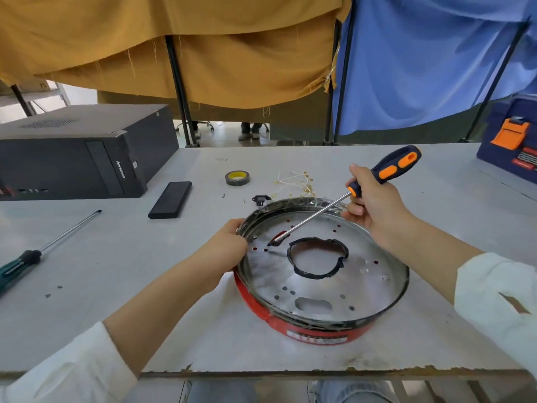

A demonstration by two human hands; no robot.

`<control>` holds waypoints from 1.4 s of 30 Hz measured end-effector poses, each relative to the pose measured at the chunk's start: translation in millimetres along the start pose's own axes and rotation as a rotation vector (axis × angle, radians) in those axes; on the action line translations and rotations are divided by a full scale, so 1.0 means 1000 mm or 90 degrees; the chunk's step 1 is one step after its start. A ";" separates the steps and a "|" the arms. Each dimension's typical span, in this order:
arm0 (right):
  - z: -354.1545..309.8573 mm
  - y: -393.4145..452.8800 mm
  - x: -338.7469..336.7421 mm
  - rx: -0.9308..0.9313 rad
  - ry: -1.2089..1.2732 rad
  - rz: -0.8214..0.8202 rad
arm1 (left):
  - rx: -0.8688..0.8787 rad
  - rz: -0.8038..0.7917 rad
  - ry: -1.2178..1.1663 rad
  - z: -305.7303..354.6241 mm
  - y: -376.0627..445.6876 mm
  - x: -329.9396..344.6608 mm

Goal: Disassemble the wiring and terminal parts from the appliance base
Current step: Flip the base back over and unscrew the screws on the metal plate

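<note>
1. I see the appliance base (322, 286), a round red-walled shell with a shiny metal floor, lying on the grey table (145, 301) near its front edge.
2. My left hand (229, 251) grips the base's left rim, fingers curled over the edge.
3. My right hand (374, 199) is closed around the orange-and-black screwdriver (348, 196), held low on the handle; the shaft slants down and left into the base.
4. The screwdriver tip rests at a small dark part (274, 242) on the floor, just left of the black-edged centre hole (317, 257).
5. Behind the base lie loose pale wires with brass terminals (293, 183), a black connector piece (260, 199) and a tape roll (238, 178).
6. A green-handled screwdriver (37, 251) lies well to the left; a black slab (170, 199) and a Lenovo computer case (81, 152) sit farther back.
</note>
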State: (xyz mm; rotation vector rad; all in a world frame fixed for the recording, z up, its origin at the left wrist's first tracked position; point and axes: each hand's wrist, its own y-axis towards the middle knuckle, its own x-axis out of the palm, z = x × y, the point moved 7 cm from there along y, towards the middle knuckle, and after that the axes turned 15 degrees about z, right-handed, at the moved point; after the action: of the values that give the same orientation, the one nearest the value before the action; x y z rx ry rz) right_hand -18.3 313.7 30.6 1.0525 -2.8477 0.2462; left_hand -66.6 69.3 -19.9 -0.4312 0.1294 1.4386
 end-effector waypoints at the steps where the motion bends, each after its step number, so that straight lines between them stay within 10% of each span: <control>1: 0.001 0.002 -0.001 -0.001 0.001 0.013 | -0.003 0.003 0.014 0.000 -0.001 -0.002; 42: -0.017 -0.013 0.026 -0.170 0.018 -0.020 | -0.054 -0.005 -0.148 -0.004 0.003 0.001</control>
State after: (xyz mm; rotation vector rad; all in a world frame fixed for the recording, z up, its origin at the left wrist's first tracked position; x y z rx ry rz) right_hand -28.8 290.8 52.4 1.0275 -2.7367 -0.1180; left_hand -68.2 68.6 -24.8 -0.3296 -0.1212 1.4789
